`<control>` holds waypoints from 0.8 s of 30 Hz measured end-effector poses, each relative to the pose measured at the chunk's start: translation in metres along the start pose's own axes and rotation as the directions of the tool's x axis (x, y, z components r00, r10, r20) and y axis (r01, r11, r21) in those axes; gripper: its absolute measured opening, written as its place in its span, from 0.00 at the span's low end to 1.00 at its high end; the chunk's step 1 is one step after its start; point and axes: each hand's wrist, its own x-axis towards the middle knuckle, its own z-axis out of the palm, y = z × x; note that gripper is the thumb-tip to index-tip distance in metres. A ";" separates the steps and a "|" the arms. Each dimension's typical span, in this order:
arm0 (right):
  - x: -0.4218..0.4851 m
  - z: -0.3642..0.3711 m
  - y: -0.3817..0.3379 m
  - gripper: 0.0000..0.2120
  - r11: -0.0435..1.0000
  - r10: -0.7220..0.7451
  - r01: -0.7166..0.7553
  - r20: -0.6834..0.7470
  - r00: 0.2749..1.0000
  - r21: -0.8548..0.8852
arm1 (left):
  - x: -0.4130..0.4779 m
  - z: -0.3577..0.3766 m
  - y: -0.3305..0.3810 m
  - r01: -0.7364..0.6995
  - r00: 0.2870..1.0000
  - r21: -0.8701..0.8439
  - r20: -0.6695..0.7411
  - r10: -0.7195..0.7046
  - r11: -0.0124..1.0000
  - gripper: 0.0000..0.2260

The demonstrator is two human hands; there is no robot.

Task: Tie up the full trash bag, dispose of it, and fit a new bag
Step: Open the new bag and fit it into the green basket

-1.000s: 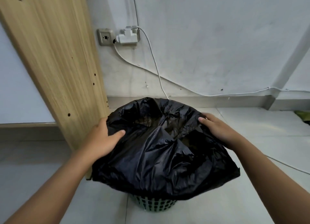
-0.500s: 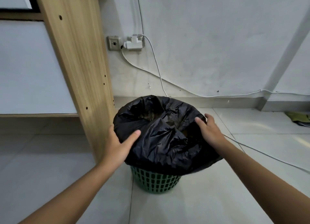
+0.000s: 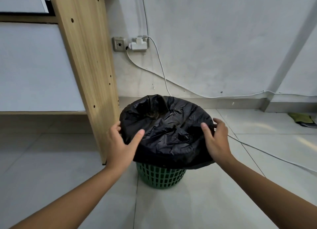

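A black trash bag lines a green slatted plastic bin on the tiled floor, its rim folded down over the bin's top and its middle crumpled. My left hand is at the bag's left rim, thumb on top and fingers curled behind the edge. My right hand is at the right rim, thumb on the plastic and fingers spread over the outside. Both hands pinch the bag's edge loosely.
A light wooden desk leg stands just left of the bin. On the wall behind it are a socket with a white adapter and white cables; one cable crosses the floor to the right. Green cloth lies far right.
My view has pulled back and up, so more floor and the green bin show. Both hands have slid outward from the bag's top to its left and right rim.
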 end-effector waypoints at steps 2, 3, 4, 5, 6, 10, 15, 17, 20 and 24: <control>-0.014 0.012 -0.004 0.23 0.995 -0.007 0.003 0.043 0.999 0.104 | -0.007 0.014 0.007 0.087 0.992 -0.021 0.097 -0.084 0.996 0.41; -0.020 0.017 -0.003 0.22 0.984 -0.014 0.003 0.060 0.998 0.176 | -0.010 0.019 0.005 0.082 0.988 -0.013 0.129 -0.079 0.997 0.44; -0.026 0.020 -0.004 0.21 0.976 -0.017 -0.001 0.082 0.996 0.220 | -0.010 0.022 0.001 0.060 0.987 -0.007 0.150 -0.058 0.998 0.45; -0.029 0.022 -0.003 0.22 0.971 -0.030 0.005 0.101 0.994 0.240 | -0.009 0.022 -0.003 0.022 0.987 -0.007 0.159 -0.021 1.000 0.45; -0.031 0.023 0.000 0.22 0.974 -0.031 0.003 0.119 0.992 0.226 | -0.005 0.019 -0.009 0.002 0.983 0.001 0.184 -0.002 1.000 0.45; -0.031 0.018 0.005 0.25 0.993 -0.048 0.026 0.187 0.981 0.117 | 0.015 0.004 -0.029 -0.039 0.961 0.029 0.276 0.030 0.999 0.46; -0.022 0.014 -0.007 0.30 0.975 -0.083 0.096 0.076 0.994 -0.200 | 0.044 0.009 -0.019 0.341 0.935 -0.313 0.208 -0.287 0.886 0.46; -0.016 0.017 -0.015 0.28 0.924 -0.215 0.238 0.109 0.971 -0.298 | 0.053 0.020 -0.008 0.482 0.876 -0.390 0.181 -0.447 0.785 0.33; -0.008 0.027 -0.022 0.27 0.828 -0.285 0.378 0.269 0.920 -0.415 | 0.059 0.035 -0.002 0.512 0.843 -0.380 0.053 -0.535 0.770 0.20; 0.002 0.031 -0.040 0.24 0.745 -0.300 0.473 0.398 0.867 -0.470 | 0.063 0.037 -0.011 0.469 0.851 -0.433 -0.013 -0.525 0.770 0.17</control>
